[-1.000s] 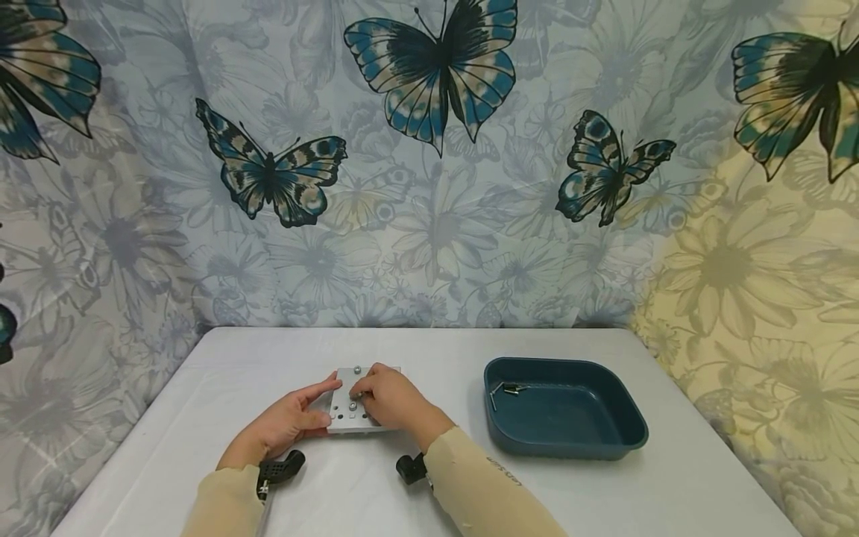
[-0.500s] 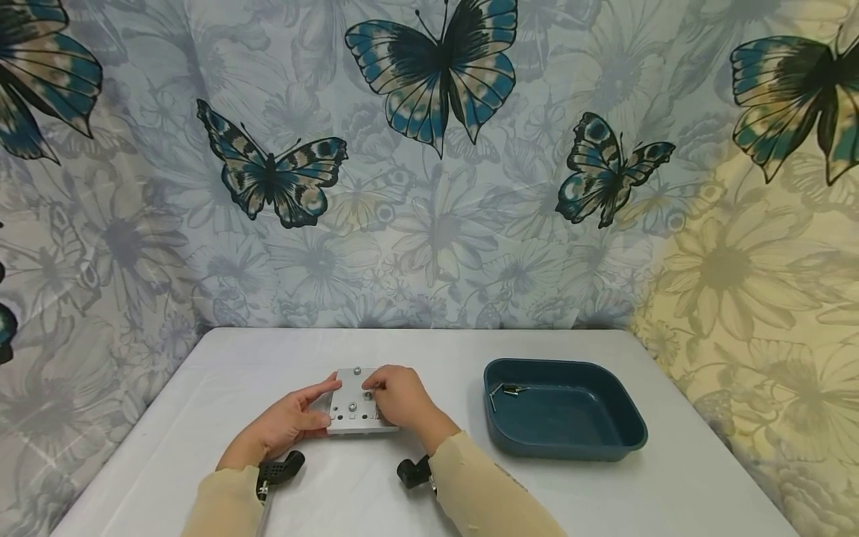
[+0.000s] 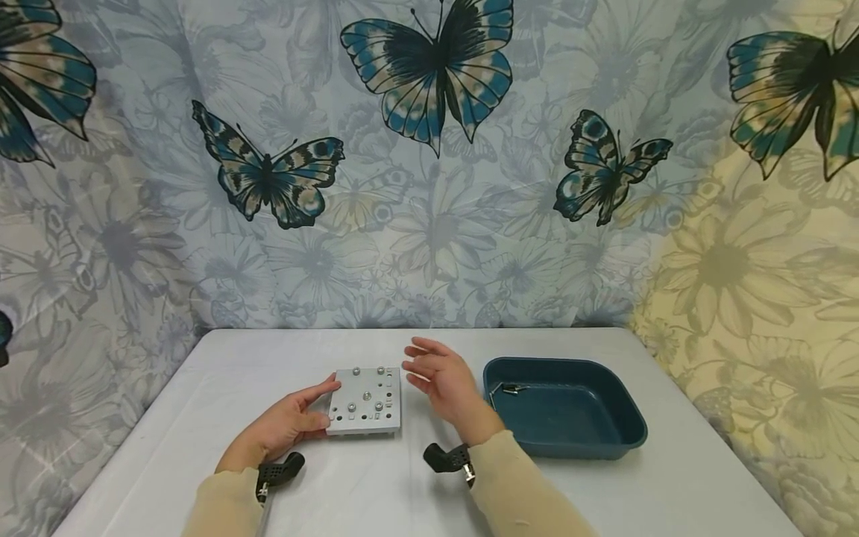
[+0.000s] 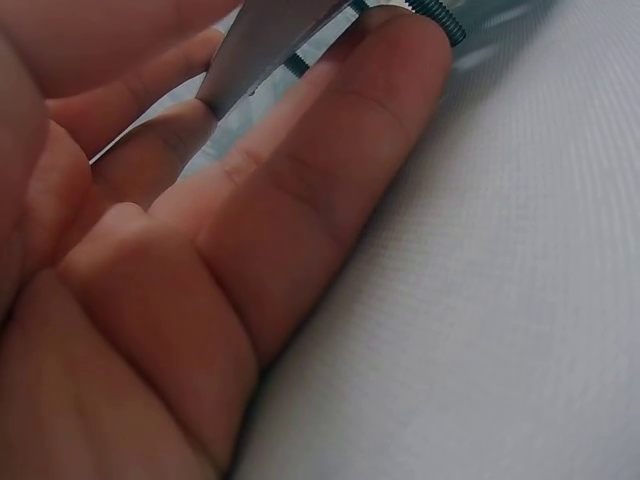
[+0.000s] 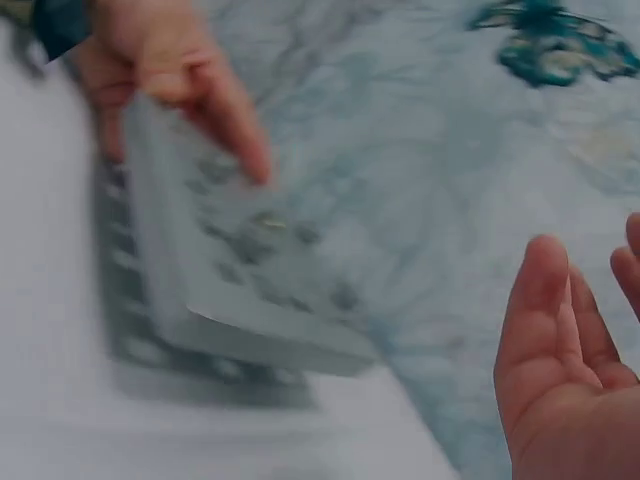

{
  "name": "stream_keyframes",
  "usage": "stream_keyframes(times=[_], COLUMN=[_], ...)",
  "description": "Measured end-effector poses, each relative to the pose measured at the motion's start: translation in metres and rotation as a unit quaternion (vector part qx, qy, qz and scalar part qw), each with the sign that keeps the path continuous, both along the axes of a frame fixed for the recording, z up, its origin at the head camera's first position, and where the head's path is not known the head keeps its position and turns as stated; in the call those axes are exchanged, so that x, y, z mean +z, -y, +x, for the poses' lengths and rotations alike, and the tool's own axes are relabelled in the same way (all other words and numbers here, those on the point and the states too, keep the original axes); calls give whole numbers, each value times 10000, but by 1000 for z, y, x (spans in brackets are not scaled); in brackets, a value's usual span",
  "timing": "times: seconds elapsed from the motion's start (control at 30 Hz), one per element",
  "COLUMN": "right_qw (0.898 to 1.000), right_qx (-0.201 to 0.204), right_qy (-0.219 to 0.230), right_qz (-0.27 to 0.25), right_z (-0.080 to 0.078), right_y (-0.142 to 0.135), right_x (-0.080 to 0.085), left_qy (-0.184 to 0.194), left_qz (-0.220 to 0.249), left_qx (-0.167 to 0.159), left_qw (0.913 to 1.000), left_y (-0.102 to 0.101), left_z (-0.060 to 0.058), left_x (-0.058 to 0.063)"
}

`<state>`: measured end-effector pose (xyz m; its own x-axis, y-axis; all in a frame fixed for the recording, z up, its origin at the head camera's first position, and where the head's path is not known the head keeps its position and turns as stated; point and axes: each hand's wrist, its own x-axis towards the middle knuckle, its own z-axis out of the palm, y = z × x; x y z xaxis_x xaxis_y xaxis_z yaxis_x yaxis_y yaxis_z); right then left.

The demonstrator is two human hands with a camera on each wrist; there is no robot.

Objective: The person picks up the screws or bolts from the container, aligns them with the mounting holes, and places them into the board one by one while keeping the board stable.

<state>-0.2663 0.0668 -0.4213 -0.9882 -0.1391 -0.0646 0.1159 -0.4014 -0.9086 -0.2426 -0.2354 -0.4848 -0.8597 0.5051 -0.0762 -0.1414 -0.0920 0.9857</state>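
Observation:
A silver metal plate (image 3: 349,425) with holes sits in front of me in the head view, slightly raised off the table. Several bolts stand in it, one bolt (image 3: 367,396) near its middle. My left hand (image 3: 285,421) grips the plate by its left edge. In the left wrist view the fingers (image 4: 330,150) reach under the plate, beside a threaded bolt shank (image 4: 438,20) that pokes out below. To the right of the plate, my right hand (image 3: 446,384) is in the air with fingers spread and nothing in them. The right wrist view shows the plate blurred.
A dark blue bin (image 3: 570,451) stands on the white-covered table (image 3: 376,492), right of my right hand. Small metal parts (image 3: 513,388) lie in its left end. A butterfly-print cloth (image 3: 436,261) hangs behind the table.
My right hand has come off the plate and moved right, its fingers opening out. More bolts on the plate now show. The left hand keeps its hold.

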Motion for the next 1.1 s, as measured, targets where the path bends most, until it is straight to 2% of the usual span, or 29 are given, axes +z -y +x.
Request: stream_keyframes(times=[0.1,0.2,0.3,0.37,0.43,0.57,0.73,0.83,1.1], right_qw=[9974,9968,9986,9975,9911,9638,9374,9308,9257], right_qx=[152,317,432,479,524,607,817,876,1189], right_qy=[16,-100,-230,-267,-242,-64,59,84,-28], right_qz=[-708,-722,-207,449,1203,2595,3385,3548,3591], right_z=[4,10,11,11,9,8,9,10,8], right_y=[-40,-84,-120,-137,-149,-161,-163,-162,-159], right_x=[14,23,24,21,16,3,-6,-8,-14], left_qy=[-36,-68,-33,5,12,11,-3,-57,-67], left_qz=[-6,-46,-55,-51,-47,-56,-90,-149,-204], left_qx=[-33,-69,-30,25,52,39,22,31,60], left_qw=[10000,9999,10000,10000,10000,10000,10000,9999,9998], left_y=[0,-1,-1,-1,0,0,0,0,0], left_z=[0,0,0,0,0,1,0,-1,-1], left_x=[0,0,0,0,0,0,-2,-2,-1])
